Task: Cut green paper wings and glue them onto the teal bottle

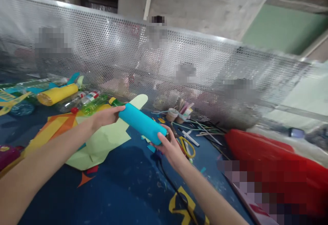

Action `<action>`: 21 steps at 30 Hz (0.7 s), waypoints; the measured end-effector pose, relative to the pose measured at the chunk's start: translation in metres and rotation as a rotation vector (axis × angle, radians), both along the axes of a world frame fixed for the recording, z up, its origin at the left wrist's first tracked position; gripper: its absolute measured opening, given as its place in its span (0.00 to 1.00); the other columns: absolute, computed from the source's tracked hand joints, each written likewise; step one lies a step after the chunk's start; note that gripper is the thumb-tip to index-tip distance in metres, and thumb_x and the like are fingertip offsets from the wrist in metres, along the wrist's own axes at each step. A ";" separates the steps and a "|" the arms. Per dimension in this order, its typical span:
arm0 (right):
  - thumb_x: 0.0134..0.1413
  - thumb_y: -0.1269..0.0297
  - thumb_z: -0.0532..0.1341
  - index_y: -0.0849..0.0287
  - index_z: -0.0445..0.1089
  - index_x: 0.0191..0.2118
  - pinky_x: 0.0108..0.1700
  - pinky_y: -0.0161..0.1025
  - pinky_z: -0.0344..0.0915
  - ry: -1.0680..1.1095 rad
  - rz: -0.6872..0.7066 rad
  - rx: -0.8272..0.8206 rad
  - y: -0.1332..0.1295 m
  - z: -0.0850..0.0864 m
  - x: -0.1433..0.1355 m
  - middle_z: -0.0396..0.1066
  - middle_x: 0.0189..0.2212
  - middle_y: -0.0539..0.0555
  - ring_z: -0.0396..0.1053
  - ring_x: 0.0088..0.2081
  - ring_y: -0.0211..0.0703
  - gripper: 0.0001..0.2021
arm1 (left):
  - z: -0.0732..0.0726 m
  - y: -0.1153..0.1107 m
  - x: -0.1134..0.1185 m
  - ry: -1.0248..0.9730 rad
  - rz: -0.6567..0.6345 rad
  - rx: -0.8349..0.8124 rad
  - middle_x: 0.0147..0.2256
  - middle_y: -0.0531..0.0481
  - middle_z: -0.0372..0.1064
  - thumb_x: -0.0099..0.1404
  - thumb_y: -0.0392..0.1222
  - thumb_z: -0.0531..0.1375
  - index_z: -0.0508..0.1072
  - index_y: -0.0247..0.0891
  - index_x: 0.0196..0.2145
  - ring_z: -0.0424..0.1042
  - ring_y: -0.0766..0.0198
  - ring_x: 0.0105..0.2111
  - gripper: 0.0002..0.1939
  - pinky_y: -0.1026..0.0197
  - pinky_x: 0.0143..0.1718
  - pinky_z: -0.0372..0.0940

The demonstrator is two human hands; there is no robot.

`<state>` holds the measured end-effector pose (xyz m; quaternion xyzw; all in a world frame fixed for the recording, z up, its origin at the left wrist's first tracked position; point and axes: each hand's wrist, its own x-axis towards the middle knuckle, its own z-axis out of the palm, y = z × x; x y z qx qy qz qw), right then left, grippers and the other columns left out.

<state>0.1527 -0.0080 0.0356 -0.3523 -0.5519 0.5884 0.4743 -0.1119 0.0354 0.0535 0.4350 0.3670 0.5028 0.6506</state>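
Note:
A bottle wrapped in bright blue (pixel 142 123) is held above the dark blue table, tilted down to the right. Its green neck with a yellow cap points to the upper left, and a pale green rounded piece (pixel 139 101) shows behind it. My left hand (pixel 109 115) grips the neck end, fingers closed on it. Around the other end, my right hand (pixel 170 144) has its thumb on top and fingers beneath. Pale green paper (pixel 102 144) lies below my left forearm. Yellow-handled scissors (pixel 188 147) rest beside my right hand.
Plastic bottles and a yellow-wrapped bottle (pixel 58 94) lie at the left. Cups with sticks (pixel 172 115) stand near the perforated metal barrier (pixel 107 43). A black cable (pixel 167 175) crosses the table by yellow paper scraps (pixel 191 201). Red material (pixel 269 149) lies right. People are behind the barrier.

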 end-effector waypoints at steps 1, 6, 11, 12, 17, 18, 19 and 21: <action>0.41 0.52 0.66 0.51 0.58 0.49 0.40 0.41 0.68 0.030 -0.013 0.004 0.002 0.000 0.001 0.65 0.43 0.52 0.67 0.41 0.44 0.29 | -0.001 0.001 0.000 -0.019 0.017 0.027 0.38 0.45 0.73 0.53 0.44 0.63 0.73 0.38 0.41 0.68 0.51 0.46 0.18 0.55 0.45 0.63; 0.40 0.56 0.68 0.50 0.57 0.51 0.44 0.44 0.68 0.017 -0.038 0.005 0.009 -0.006 0.005 0.66 0.44 0.53 0.68 0.42 0.46 0.31 | -0.003 0.002 0.002 -0.018 0.009 0.083 0.41 0.47 0.73 0.57 0.44 0.61 0.71 0.40 0.45 0.68 0.56 0.46 0.17 0.58 0.46 0.63; 0.44 0.57 0.66 0.49 0.58 0.50 0.44 0.44 0.69 0.073 0.021 0.013 0.011 -0.009 0.007 0.66 0.44 0.52 0.67 0.43 0.46 0.27 | -0.001 -0.002 0.006 -0.038 -0.014 0.105 0.42 0.48 0.72 0.59 0.46 0.59 0.68 0.44 0.50 0.69 0.56 0.45 0.20 0.56 0.44 0.64; 0.43 0.57 0.66 0.49 0.58 0.51 0.44 0.44 0.69 0.074 0.019 0.011 0.011 -0.009 0.007 0.67 0.44 0.52 0.67 0.44 0.46 0.27 | 0.000 -0.003 0.006 -0.051 -0.036 0.111 0.44 0.48 0.71 0.59 0.48 0.59 0.67 0.45 0.51 0.69 0.55 0.45 0.22 0.55 0.44 0.64; 0.42 0.56 0.67 0.50 0.58 0.51 0.44 0.46 0.69 0.062 -0.010 -0.010 0.011 -0.006 0.007 0.67 0.43 0.52 0.68 0.44 0.47 0.29 | 0.000 -0.003 0.010 -0.064 -0.039 0.094 0.45 0.48 0.71 0.55 0.50 0.62 0.66 0.47 0.52 0.69 0.53 0.44 0.26 0.53 0.42 0.65; 0.42 0.56 0.67 0.50 0.58 0.51 0.44 0.46 0.69 0.063 -0.013 -0.017 0.012 -0.006 0.007 0.67 0.44 0.52 0.68 0.44 0.47 0.29 | -0.001 -0.002 0.010 -0.052 -0.015 0.073 0.44 0.48 0.71 0.54 0.49 0.63 0.67 0.45 0.50 0.70 0.53 0.44 0.25 0.53 0.41 0.66; 0.42 0.56 0.67 0.50 0.58 0.51 0.44 0.46 0.69 0.065 -0.013 -0.024 0.013 -0.006 0.008 0.67 0.44 0.52 0.68 0.44 0.48 0.29 | -0.002 -0.001 0.010 -0.034 0.006 0.048 0.42 0.47 0.72 0.53 0.49 0.64 0.69 0.44 0.48 0.70 0.53 0.43 0.24 0.54 0.41 0.66; 0.42 0.57 0.67 0.50 0.58 0.50 0.45 0.46 0.69 0.071 -0.011 -0.032 0.014 -0.007 0.010 0.67 0.44 0.52 0.68 0.44 0.47 0.28 | -0.004 0.000 0.012 0.003 0.045 0.024 0.40 0.46 0.73 0.52 0.48 0.64 0.72 0.41 0.43 0.70 0.53 0.43 0.20 0.54 0.41 0.66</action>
